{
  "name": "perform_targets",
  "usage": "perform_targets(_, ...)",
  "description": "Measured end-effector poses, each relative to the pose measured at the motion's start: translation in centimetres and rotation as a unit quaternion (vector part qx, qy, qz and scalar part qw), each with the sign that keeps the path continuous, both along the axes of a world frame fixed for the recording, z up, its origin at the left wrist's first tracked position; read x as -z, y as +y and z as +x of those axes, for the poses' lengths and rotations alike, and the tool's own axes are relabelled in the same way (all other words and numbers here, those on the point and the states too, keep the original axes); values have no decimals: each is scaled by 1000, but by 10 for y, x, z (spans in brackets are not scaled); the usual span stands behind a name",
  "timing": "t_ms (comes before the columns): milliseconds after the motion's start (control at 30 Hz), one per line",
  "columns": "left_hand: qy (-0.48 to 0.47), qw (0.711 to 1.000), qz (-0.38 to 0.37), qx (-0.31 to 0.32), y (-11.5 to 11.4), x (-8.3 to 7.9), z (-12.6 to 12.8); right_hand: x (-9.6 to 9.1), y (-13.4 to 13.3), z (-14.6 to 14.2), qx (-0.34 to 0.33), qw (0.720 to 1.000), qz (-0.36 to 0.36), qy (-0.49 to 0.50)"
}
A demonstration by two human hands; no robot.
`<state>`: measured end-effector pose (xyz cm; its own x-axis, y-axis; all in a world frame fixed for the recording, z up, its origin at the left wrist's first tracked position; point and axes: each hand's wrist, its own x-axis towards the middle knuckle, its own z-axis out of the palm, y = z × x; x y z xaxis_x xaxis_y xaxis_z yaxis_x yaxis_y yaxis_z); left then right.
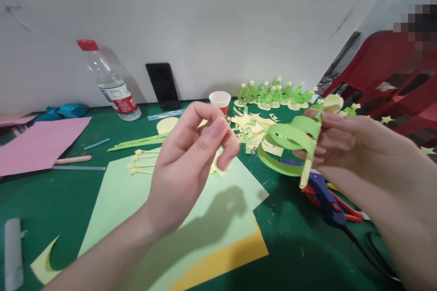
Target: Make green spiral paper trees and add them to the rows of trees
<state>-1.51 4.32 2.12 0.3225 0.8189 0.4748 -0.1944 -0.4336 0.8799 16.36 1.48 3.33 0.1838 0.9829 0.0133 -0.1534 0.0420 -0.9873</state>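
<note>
My right hand [344,132] pinches a green paper spiral [287,138] at its upper end. The curled strip loops loosely around a pale rolled paper stick [307,168]. In the middle, above the light green paper sheets [119,200], my left hand [194,159] is raised with thumb and index finger pressed together. Anything between those fingertips is too small or hidden to make out. Several pale paper sticks with star tips [138,154] lie on the sheets, partly behind my left hand. Below my right hand is a blue glue gun [324,198].
Finished green spirals on pale bases [273,95] stand at the back, near paper scraps [254,129] and a paper cup [221,100]. A water bottle [118,95] and phone [163,86] stand by the wall. Red-handled pliers [351,216] lie by the glue gun cord; pink paper [48,143] is left.
</note>
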Motion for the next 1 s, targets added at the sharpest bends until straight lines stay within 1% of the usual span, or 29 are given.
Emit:
perform_targets(67,32,998,18,-44,-1,1,2,0,1,1,-18,998,-32,54)
perform_targets(100,56,995,42,-75,-1,2,3,0,1,1,-25,996,-47,76)
perform_targets(200,159,968,126,-149,-3,4,6,1,2,1,-24,996,-53,73)
perform_targets(300,224,936,198,-185,-3,7,8,2,2,1,-43,994,-48,90)
perform_targets(400,230,921,237,-206,-3,8,8,2,1,1,-53,992,-41,106)
perform_targets(500,217,918,250,-218,-4,8,8,3,1,0,-52,993,-47,97)
perform_targets(733,208,922,245,-215,-4,5,8,4,0,1,-49,993,-41,96)
perform_targets(867,193,930,238,-202,-5,5,7,2,1,2,-30,995,-51,80)
perform_targets(1000,182,940,210,-197,-8,7,6,1,2,1,-9,994,-64,84)
